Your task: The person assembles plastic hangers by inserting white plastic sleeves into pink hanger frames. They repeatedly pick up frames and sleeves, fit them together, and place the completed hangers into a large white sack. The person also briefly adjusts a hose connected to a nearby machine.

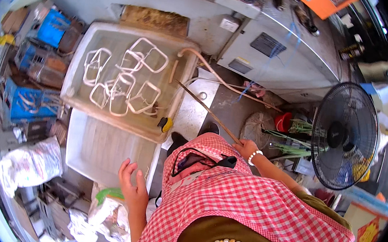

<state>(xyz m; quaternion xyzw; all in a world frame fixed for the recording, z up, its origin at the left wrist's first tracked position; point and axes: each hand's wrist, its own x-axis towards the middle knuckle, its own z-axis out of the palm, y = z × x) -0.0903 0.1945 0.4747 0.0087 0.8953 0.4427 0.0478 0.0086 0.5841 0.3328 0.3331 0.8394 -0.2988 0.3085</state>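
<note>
My right hand (246, 149) grips one end of a thin brown stick (209, 111), whose far tip points up and left to the rim of a big pale tub (85, 37). Water seems to fill the tub, and several white looped plastic frames (150, 55) lie in it. With its fingers apart and nothing in them, my left hand (133, 183) hovers beside the right edge of a second white tub (80, 156). A yellow and black object (165, 125) rests at the first tub's near right corner.
A tan hose (217, 81) runs from the tub's rim across the floor. On the right stand a black fan (344, 136), a red bucket (283, 122) and green plants. Blue metal pieces (26, 102) and a white sack (31, 164) crowd the left. Grey machine cabinets (278, 49) line the back.
</note>
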